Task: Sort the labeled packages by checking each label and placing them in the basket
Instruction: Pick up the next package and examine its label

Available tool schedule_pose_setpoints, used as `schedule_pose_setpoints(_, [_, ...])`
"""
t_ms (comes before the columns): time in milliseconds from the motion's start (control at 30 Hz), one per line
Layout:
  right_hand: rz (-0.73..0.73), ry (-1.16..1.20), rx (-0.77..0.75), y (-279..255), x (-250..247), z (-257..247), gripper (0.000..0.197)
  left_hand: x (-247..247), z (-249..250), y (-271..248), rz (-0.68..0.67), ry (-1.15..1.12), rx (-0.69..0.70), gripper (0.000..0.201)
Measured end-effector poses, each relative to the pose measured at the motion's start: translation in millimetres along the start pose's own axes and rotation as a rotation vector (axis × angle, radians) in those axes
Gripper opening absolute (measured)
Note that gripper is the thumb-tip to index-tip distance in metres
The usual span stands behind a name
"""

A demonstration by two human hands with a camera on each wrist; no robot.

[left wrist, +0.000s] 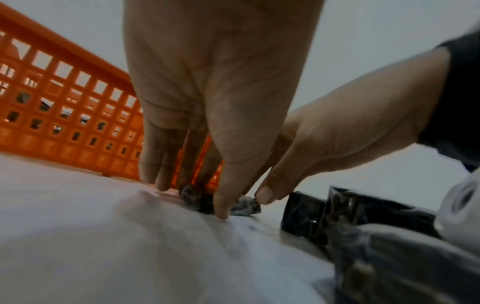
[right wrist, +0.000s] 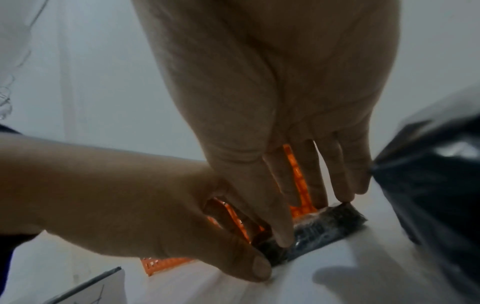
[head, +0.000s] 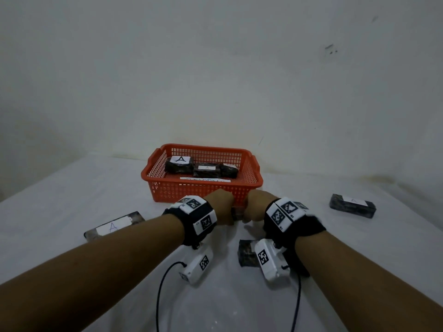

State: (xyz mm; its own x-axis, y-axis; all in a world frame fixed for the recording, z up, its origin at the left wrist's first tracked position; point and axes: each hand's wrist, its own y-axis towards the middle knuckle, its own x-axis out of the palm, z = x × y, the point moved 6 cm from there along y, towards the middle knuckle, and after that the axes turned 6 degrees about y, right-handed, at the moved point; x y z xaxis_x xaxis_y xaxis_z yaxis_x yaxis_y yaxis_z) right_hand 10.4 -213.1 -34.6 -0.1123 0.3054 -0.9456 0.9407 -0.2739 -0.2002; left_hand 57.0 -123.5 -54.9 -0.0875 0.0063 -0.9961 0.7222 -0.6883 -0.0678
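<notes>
Between our two sets of fingertips lies a small dark block-shaped package wrapped in shiny film [right wrist: 319,228], flat on the white cloth-covered table [head: 72,188] just in front of the near wall of the orange plastic lattice basket [head: 203,188]. Our left hand [left wrist: 207,102] curls its thumb and fingers round one end of it; our right hand [right wrist: 272,123] pinches the other end, thumb on the near side and fingers on the far side. Its label is not visible in any view.

We judge the sorting partly done. Beyond our fingers, three dark packages already lie in the basket, two showing white labels marked A. Left of our left hand a flat dark package with a white A label [head: 113,226] waits on the cloth; well to the right of our right hand lies another labeled dark block [head: 352,206]; a further dark package [head: 247,252] sits just behind our right wrist. So four appear left, counting the one held.

The head view hides the held package almost wholly behind our knuckles; only the wrist views show the pinch and the film wrap. The head view alone shows the basket's contents.
</notes>
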Motion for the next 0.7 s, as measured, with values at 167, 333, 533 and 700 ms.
schedule_pose_setpoints(167, [-0.024, 0.030, -0.032, 4, 5, 7, 0.038, -2, -8, -5, 0.010, -0.066, -0.004, 0.029])
schedule_pose_setpoints(333, [0.012, 0.173, -0.086, 0, -1, 9, 0.034, -20, -26, -18, 0.009, -0.218, 0.013, 0.027])
schedule_pose_setpoints(533, [0.110, 0.525, -0.255, -20, -27, 8, 0.030, -54, -47, -51, 0.132, -0.576, 0.067, 0.020])
schedule_pose_setpoints(700, [0.105, 1.003, -0.362, -35, -34, 6, 0.041, -68, -58, -78, 0.263, -1.088, 0.100, 0.023])
